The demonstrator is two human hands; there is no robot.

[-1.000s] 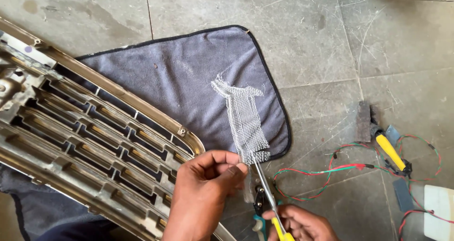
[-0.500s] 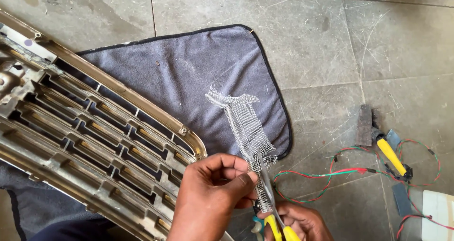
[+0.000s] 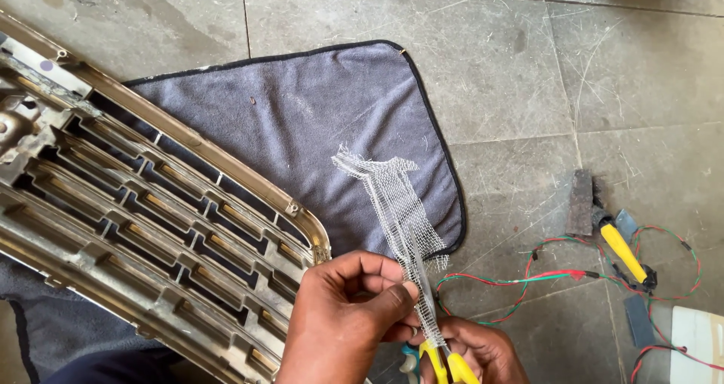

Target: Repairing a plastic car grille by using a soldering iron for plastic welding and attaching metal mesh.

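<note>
My left hand (image 3: 348, 316) pinches a strip of white wire mesh (image 3: 396, 214) between thumb and fingers, holding it up over the floor. Just below and to the right, my right hand (image 3: 477, 352) grips yellow-handled scissors (image 3: 445, 361), whose blades reach up along the lower part of the mesh strip. The strip's top end is frayed and bent to the left. A gold-coloured car grille (image 3: 151, 226) lies to the left on a grey floor mat (image 3: 302, 120).
Grey stone tiles (image 3: 528, 67) make up the floor. On the right lie red and green wires (image 3: 543, 278), a yellow-handled tool (image 3: 622, 250), a small dark block (image 3: 581, 203) and a white object (image 3: 697, 339) at the frame edge.
The mesh strip has moved down and right in my left hand. The scissors have slid up along its lower part, and my right hand has come closer under the left.
</note>
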